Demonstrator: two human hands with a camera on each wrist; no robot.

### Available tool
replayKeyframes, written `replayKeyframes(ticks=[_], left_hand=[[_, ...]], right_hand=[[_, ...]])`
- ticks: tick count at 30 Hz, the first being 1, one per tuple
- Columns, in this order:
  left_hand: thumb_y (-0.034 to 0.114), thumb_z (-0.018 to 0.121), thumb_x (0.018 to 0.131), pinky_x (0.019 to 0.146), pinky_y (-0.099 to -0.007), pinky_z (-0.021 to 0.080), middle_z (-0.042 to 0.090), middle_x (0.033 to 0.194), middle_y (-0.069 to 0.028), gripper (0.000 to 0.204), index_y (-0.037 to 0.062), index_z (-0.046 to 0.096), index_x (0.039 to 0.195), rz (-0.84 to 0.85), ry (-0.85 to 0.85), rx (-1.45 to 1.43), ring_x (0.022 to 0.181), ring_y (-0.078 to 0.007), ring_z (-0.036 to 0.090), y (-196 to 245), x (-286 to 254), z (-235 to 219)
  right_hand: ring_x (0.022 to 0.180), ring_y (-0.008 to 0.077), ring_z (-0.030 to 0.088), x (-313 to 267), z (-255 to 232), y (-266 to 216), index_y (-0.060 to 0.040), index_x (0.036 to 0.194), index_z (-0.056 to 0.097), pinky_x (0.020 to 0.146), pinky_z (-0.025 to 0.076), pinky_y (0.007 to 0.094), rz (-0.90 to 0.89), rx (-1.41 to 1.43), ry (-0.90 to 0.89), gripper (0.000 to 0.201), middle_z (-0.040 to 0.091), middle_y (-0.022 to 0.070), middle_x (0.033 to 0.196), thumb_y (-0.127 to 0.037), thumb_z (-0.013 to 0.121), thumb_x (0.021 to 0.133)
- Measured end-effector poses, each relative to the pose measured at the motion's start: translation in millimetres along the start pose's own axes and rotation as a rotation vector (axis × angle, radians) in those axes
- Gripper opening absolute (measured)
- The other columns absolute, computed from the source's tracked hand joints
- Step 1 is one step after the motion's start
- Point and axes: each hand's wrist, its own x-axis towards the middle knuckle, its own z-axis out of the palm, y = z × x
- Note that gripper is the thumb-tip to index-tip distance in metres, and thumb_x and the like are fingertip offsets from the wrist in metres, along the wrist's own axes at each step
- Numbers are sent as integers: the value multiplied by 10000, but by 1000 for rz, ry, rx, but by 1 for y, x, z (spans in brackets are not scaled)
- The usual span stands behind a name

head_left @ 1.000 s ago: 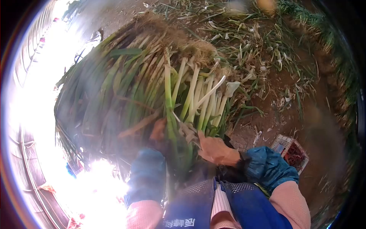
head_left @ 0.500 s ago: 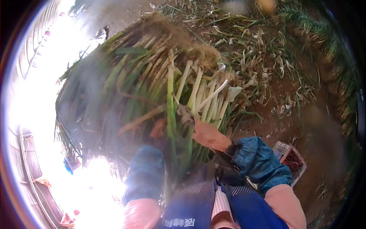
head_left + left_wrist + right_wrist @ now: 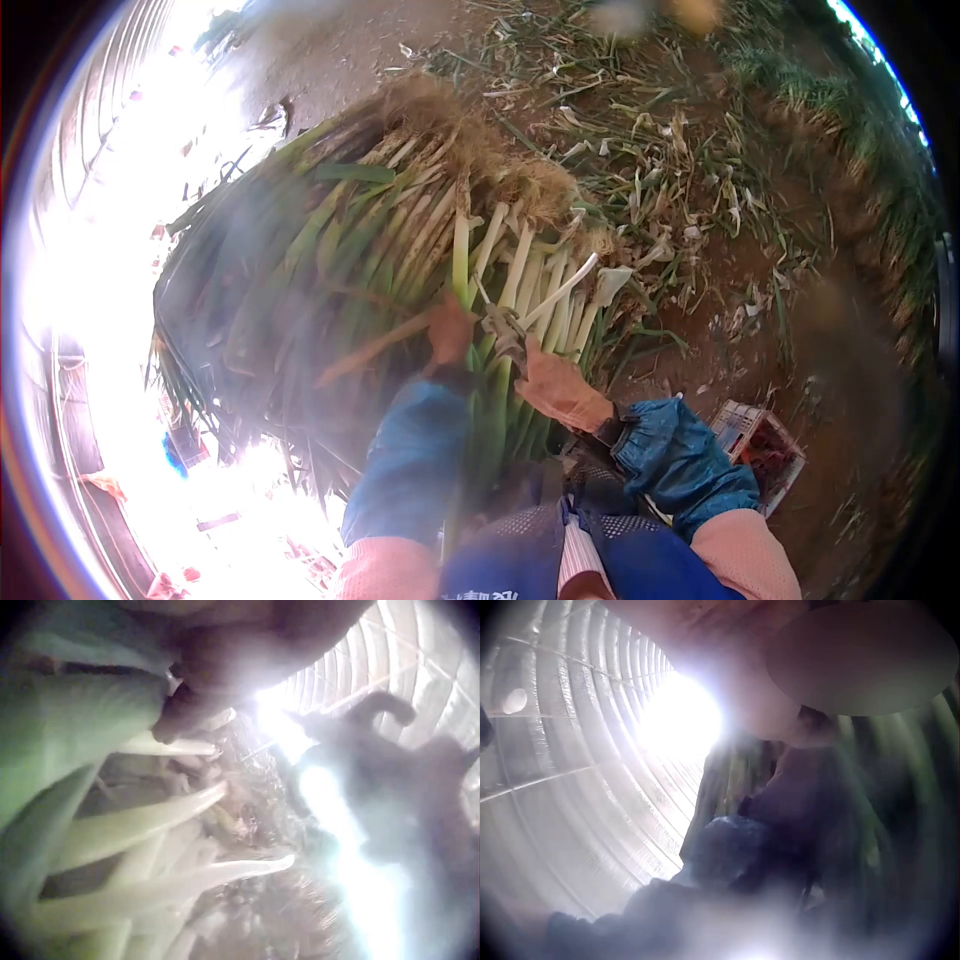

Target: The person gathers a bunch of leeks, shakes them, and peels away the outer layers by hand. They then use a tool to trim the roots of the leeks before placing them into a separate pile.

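Many leeks lie in a heap, roots away from the body; the bare white stems are at its right side. The left hand grips a green leek stalk below its white part. In the left wrist view, the curled fingers press against a broad green leaf. Close beside it, the right hand holds a ragged grey-brown object with a thin pale tip; what it is, I cannot tell. The right wrist view shows the right hand mostly blurred, its fingertips hidden.
Cut leaves and peelings litter the brown soil beyond the heap. A pale crate with reddish contents stands at the right. Green plants line the far right, and ribbed sheeting curves along the bright left side.
The left hand has moved up and right onto the stalk. The right hand shifted left, then slightly back, still holding the grey-brown object. The heap appears lower in the head view.
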Motion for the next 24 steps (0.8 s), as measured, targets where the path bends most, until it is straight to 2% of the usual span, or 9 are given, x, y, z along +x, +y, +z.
replayKeyframes(ticks=[3,6,7,10,13,16,18,21,24], left_hand=[[180,610,714,739,-489,440,586,966,-232,386,20,472,1037,89,-84,-116,942,-411,550,-21,-17,-9],[175,591,718,767,-479,435,590,968,-230,390,39,480,1066,42,-121,-88,946,-408,550,-18,-52,-35],[187,597,718,773,-472,431,588,971,-234,407,29,483,1075,49,-107,-93,945,-408,547,-22,-56,-35],[216,610,718,786,-458,423,584,975,-244,458,9,487,1109,56,-105,-131,945,-412,542,-32,-70,-35],[225,611,715,789,-455,421,587,964,-246,496,11,482,1144,57,-127,-215,943,-415,543,-36,-80,-35],[232,612,714,791,-448,424,592,950,-246,513,15,483,1161,66,-74,-255,935,-409,550,-40,-88,-29],[234,613,712,790,-441,428,594,946,-246,517,18,487,1164,68,-32,-217,928,-402,557,-45,-91,-23],[249,622,717,792,-440,432,593,978,-240,529,25,487,1177,-41,-161,-299,932,-388,563,-38,-94,-30],[272,636,723,792,-440,436,597,978,-222,565,36,470,1209,130,-185,-175,914,-387,569,-70,-97,7]], right_hand=[[744,436,593,14,8,8,56,1109,344,648,468,495,-116,-51,83,440,602,253,770,-161,517,767],[734,424,600,37,1,2,70,1121,338,614,480,484,-134,-155,167,443,604,239,760,-132,503,762],[732,407,607,39,-6,-5,80,1129,331,612,485,481,-77,-136,125,463,604,226,743,-134,507,757],[716,401,611,25,2,-7,71,1117,336,598,486,479,-90,-56,109,461,608,213,730,-146,520,754],[687,395,614,11,19,-8,88,1166,315,578,486,471,-115,-182,85,528,613,199,714,-149,531,746],[658,394,613,42,21,-3,108,1232,268,569,488,464,-118,-171,88,613,619,195,719,-143,534,740],[717,420,602,63,12,-3,58,1136,301,632,473,492,-98,-146,143,490,604,245,742,-136,533,750],[741,422,601,65,6,-10,34,1088,322,650,469,500,-45,-153,129,425,600,256,749,-143,521,757],[703,390,615,30,9,-16,84,1165,341,609,485,476,-108,-168,49,510,617,226,755,-151,527,752]])
